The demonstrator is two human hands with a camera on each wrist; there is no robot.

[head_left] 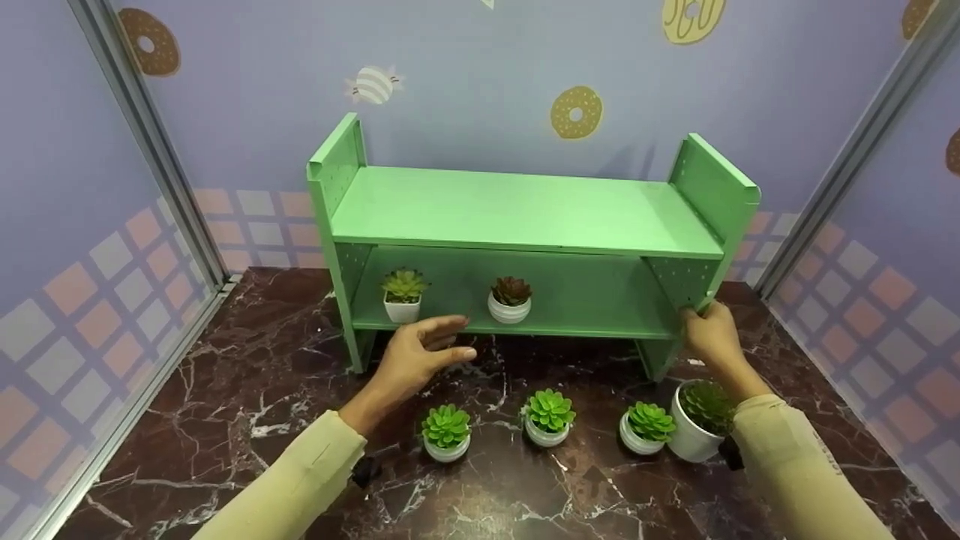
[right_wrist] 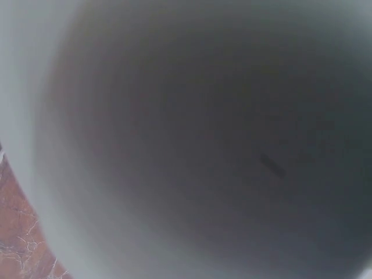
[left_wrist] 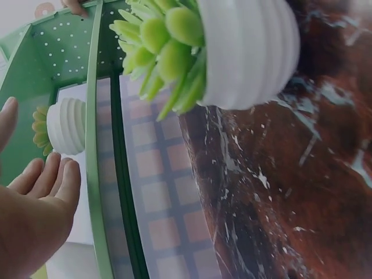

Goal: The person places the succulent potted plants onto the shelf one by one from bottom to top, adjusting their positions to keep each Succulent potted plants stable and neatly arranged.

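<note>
Marbled tabletop (head_left: 262,442) beneath me | my left hand (head_left: 416,351): thumb and fingers parted, holding nothing, red-leaved succulent (head_left: 511,301) just beyond their tips | my right hand (head_left: 712,336) grips the green shelf (head_left: 517,214) by its side

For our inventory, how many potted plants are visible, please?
6. On the lower green shelf: yellowish plant, reddish plant. On the marbled table, left to right: three bright green plants, larger dark green plant. Others may be hidden.

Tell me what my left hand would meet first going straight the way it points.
Your left hand would probably meet the white pot with the dark red succulent on the lower shelf, though depth is unclear; the shelf's front edge might come first.
</note>
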